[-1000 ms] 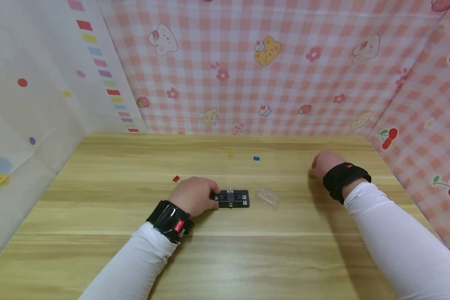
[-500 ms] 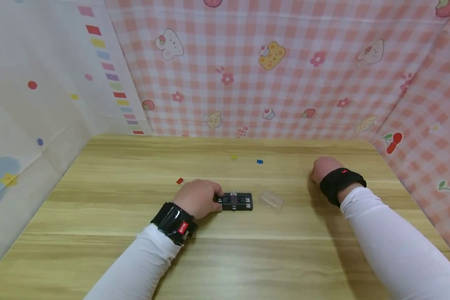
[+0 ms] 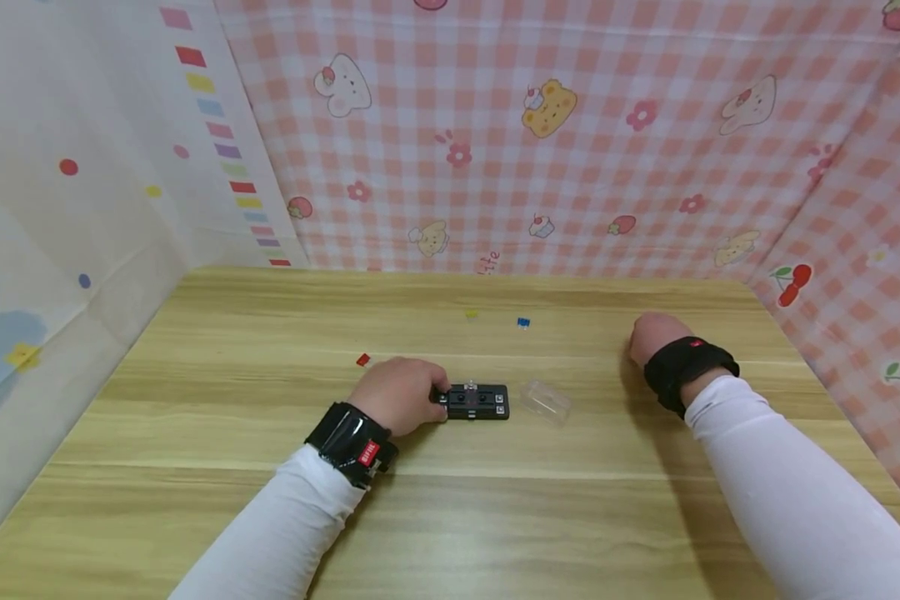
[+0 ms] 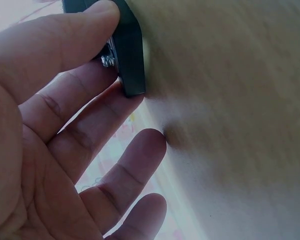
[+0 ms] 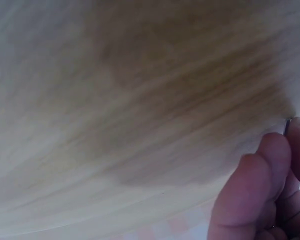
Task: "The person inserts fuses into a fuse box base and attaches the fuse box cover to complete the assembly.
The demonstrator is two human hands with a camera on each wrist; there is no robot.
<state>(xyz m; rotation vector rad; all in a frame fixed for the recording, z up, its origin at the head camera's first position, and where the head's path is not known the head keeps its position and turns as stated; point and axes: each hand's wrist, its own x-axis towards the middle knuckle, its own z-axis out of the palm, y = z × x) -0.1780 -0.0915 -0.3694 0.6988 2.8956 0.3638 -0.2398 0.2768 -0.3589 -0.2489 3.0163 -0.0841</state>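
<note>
My left hand [image 3: 399, 396] grips the left end of a black fuse holder [image 3: 477, 402] on the table. In the left wrist view, thumb and fingers pinch the dark body [image 4: 130, 55] by its edge, near a metal screw [image 4: 107, 61], and the other fingers stand loose. A clear plastic cover [image 3: 546, 402] lies just right of the holder. Well to the right, my right hand [image 3: 654, 337] is low at the tabletop. In the right wrist view its fingertips pinch a thin, dark, metallic-looking sliver [image 5: 287, 126], mostly hidden by the fingers.
Small blade fuses lie on the wooden table [image 3: 450, 517]: a red one [image 3: 363, 360] beside my left hand, a yellow one [image 3: 472, 314] and a blue one [image 3: 523, 322] farther back. Patterned cloth [image 3: 450, 125] hangs behind and at both sides.
My right hand has come slightly down and left, and its fingers have gone out of sight in the head view. My left hand keeps its grip on the fuse holder. The head view has shifted slightly.
</note>
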